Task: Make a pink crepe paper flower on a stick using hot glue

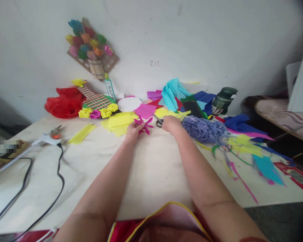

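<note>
Paper flower [144, 124], pinched in my left hand [132, 129] near the table's far edge, may tear or slip if my right hand [171, 123], curled around purple string [204, 129], pulls hard.

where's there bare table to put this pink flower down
Bare table lies between the two forearms, and on the left between the black cord and the left hand. Crowded: the far edge with yellow paper and scissors, and the right side with purple yarn.
</note>
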A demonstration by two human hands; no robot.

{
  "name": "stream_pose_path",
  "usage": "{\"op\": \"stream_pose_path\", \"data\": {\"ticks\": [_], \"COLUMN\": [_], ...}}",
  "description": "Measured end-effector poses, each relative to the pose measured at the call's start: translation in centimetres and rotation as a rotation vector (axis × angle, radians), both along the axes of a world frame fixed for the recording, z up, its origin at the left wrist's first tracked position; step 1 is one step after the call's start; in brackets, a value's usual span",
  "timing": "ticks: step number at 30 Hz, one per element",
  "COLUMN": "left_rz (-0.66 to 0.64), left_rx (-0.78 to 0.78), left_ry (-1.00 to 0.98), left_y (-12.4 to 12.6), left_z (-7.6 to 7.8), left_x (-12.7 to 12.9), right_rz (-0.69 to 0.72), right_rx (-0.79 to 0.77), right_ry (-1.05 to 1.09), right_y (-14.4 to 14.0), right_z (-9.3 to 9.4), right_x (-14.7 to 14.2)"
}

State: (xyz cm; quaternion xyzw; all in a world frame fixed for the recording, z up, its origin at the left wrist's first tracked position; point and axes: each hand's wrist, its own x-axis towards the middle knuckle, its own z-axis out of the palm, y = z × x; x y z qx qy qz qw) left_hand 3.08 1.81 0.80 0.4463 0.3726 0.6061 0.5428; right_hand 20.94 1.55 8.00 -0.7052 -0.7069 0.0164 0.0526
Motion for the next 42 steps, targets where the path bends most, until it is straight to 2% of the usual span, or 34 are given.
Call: {"op": "stream_pose_path", "data": {"ticks": [6, 10, 13, 19, 21, 24, 27, 29, 31, 33, 37, 42], "left_rz": [0.007, 0.016, 0.021, 0.029, 0.028, 0.034, 0.039, 0.04, 0.044, 0.052, 0.052, 0.066], "left_rx": [0.018, 0.028, 0.028, 0.012, 0.012, 0.005, 0.0, -0.002, -0.008, -0.014, -0.011, -0.001], "left_ry": [0.0, 0.008, 0.023, 0.033, 0.029, 0.023, 0.017, 0.017, 0.021, 0.022, 0.013, 0.017], "left_y": [0.3, 0.6, 0.6, 0.4, 0.4, 0.3, 0.2, 0.1, 0.0, 0.0, 0.1, 0.2], "left_z": [-0.4, -0.8, -0.8, -0.6, -0.5, -0.4, -0.2, -0.1, 0.0, 0.0, -0.1, -0.1], "left_x": [-0.1, -0.1, -0.2, -0.1, -0.1, -0.1, 0.0, 0.0, 0.0, 0.0, -0.1, -0.1], "right_rz": [0.035, 0.096, 0.103, 0.06, 0.075, 0.135, 0.188, 0.214, 0.21, 0.18, 0.114, 0.105], "right_rx": [0.375, 0.506, 0.528, 0.345, 0.334, 0.467, 0.64, 0.707, 0.711, 0.648, 0.379, 0.373], "right_ry": [0.107, 0.211, 0.253, 0.133, 0.086, 0.083, 0.162, 0.231, 0.295, 0.357, 0.46, 0.732], "right_y": [-1.8, -2.7, -2.6, -0.9, -0.9, -2.1, -3.4, -3.6, -3.0, -1.9, 0.3, 1.7], "right_z": [2.8, 4.2, 4.2, 1.7, 1.6, 2.8, 4.5, 4.9, 4.3, 2.8, -1.0, -4.2], "right_x": [-0.9, -1.5, -1.6, -0.9, -1.0, -1.8, -2.6, -2.9, -2.9, -2.7, -2.4, -2.3]}}
